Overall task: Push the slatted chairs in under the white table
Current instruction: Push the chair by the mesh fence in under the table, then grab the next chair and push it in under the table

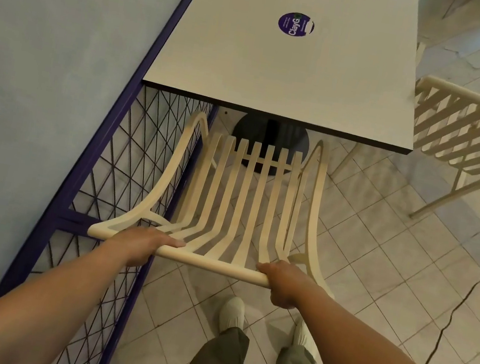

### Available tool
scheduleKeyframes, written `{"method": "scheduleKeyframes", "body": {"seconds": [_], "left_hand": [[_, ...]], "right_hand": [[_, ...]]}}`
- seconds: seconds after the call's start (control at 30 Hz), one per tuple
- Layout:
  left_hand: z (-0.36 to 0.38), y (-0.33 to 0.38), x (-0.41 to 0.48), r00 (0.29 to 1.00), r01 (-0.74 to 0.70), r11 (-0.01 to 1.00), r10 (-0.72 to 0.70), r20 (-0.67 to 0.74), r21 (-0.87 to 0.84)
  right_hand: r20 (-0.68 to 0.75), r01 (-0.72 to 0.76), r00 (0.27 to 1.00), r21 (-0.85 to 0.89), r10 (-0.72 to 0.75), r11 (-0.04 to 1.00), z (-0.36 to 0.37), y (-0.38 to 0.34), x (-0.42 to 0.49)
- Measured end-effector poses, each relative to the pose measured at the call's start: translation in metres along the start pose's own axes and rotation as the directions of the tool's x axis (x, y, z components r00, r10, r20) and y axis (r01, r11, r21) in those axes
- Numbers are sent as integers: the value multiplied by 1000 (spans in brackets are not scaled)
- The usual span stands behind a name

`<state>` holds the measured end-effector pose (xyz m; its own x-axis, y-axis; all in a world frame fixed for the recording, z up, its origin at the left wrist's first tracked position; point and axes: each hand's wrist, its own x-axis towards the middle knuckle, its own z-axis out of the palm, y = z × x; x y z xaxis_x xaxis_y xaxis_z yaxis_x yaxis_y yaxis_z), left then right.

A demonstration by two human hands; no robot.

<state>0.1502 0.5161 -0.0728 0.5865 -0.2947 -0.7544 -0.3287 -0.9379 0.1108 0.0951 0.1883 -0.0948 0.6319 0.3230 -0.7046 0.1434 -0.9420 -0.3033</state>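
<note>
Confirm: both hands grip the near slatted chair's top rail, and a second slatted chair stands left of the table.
Wrong side: head view shows the second slatted chair right of the white table. The left hand and right hand do grip the top rail.

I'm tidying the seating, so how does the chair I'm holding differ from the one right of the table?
The held chair is gripped at its top rail by the left hand and right hand; the right-hand chair is untouched. The held chair squarely faces the near edge of the white table; the right-hand chair stands skewed beside its right edge, partly out of frame. Both are cream and slatted.
</note>
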Motion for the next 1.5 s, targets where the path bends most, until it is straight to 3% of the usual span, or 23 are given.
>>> {"method": "scheduleKeyframes", "body": {"seconds": [0.47,0.83,0.97,1.5], "left_hand": [[4,5,-16,999,32,999,-32,12,12],[-9,22,-11,984,49,992,-27,173,-120],[-30,56,-7,985,33,982,0,175,-185],[-82,285,6,994,-93,995,91,64,28]], "right_hand": [[30,5,1000,14,-5,1000,7,-9,-6],[84,-8,996,125,-2,992,-3,-2,-16],[57,-45,998,196,34,980,-15,13,-32],[-96,-119,983,302,154,946,-20,164,-144]]}}
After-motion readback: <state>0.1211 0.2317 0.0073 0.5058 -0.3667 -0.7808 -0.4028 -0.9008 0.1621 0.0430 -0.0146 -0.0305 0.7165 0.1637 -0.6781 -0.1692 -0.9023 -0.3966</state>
